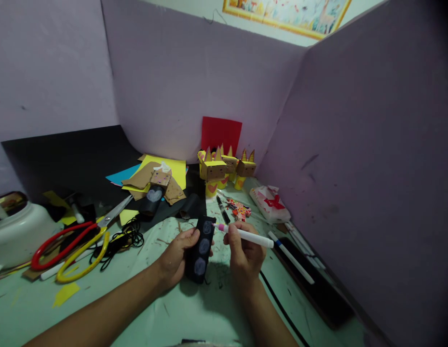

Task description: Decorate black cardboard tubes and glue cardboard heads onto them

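My left hand (178,258) is closed on a long black paper piece (199,253) with three pale, round chalky drawings down its face. Whether it is flat or hollow, I cannot tell. Between the fingers of my right hand (245,250) is a white marker (256,238) with a pink band near its tip. The tip points left, close to the topmost circle; contact is hard to make out. Beyond my left hand stands a black paper tube (151,202) with a pale heart, topped by a cardboard box head (160,179).
Large scissors (101,224) and tangled black cord (128,238) lie left, beside a white pot (24,231). Behind stand several yellow horned cardboard figures (213,173) and red paper (222,132). A tissue pack (270,203) and another marker (291,258) on a dark tray (328,299) are right.
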Motion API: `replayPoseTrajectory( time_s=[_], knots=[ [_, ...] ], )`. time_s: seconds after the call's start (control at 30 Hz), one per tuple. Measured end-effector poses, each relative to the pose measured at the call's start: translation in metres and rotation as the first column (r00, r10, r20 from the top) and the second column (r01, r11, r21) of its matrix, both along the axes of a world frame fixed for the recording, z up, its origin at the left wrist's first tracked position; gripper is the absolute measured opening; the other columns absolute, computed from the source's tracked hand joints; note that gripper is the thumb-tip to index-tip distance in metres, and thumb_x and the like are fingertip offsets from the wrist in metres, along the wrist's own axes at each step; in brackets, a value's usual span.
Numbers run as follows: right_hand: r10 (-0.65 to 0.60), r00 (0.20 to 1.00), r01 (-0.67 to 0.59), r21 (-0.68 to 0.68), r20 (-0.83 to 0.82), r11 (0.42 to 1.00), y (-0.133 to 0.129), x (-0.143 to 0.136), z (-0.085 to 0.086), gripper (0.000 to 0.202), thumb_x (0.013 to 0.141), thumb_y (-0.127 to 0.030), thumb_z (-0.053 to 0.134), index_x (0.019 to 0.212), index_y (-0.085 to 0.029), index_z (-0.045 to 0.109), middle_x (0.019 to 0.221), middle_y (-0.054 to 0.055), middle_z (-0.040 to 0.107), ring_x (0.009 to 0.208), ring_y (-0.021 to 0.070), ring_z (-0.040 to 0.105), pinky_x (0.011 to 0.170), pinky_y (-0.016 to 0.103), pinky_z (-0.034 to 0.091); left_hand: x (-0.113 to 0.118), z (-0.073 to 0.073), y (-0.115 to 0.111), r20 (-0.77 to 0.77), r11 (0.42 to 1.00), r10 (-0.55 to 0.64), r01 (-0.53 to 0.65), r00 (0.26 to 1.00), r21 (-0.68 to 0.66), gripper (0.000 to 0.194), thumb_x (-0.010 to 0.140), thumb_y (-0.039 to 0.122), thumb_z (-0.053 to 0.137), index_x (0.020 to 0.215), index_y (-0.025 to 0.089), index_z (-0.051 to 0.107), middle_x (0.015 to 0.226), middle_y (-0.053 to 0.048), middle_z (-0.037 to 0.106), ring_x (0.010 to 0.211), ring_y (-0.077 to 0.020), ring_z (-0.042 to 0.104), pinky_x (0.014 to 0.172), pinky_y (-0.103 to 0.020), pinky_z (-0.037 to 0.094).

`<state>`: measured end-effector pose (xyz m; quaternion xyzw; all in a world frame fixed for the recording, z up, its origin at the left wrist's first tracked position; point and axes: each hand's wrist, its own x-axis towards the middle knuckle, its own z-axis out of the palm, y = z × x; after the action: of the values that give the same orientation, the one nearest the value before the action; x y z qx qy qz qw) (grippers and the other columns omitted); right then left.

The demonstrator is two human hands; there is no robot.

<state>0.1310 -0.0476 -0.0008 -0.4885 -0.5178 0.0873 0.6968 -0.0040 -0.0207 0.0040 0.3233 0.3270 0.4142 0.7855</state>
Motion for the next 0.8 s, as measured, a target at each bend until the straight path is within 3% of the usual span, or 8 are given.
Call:
replayPoseTrajectory(
  time_s=[0.8],
  knots=[
    [-0.013, 1.000, 0.013, 0.011, -0.006, 1.000, 0.0003, 0.0009, -0.0010, 0.017, 0.084, -0.031, 0.056, 0.074, -0.018, 0.059, 0.057, -0.002, 0.055, 0.049, 0.0123, 0.053, 0.049, 0.025, 0.041, 0.0000, -0.0008, 0.0002, 0.008, 0.999, -0.020, 0.019, 1.000, 0.042, 0.022, 0.072, 0.032, 0.068, 0.084, 0.014, 0.064, 0.069, -0.004, 0.063, 0.059, -0.0125, 0.058, 0.055, -0.021, 0.046]
  ],
)
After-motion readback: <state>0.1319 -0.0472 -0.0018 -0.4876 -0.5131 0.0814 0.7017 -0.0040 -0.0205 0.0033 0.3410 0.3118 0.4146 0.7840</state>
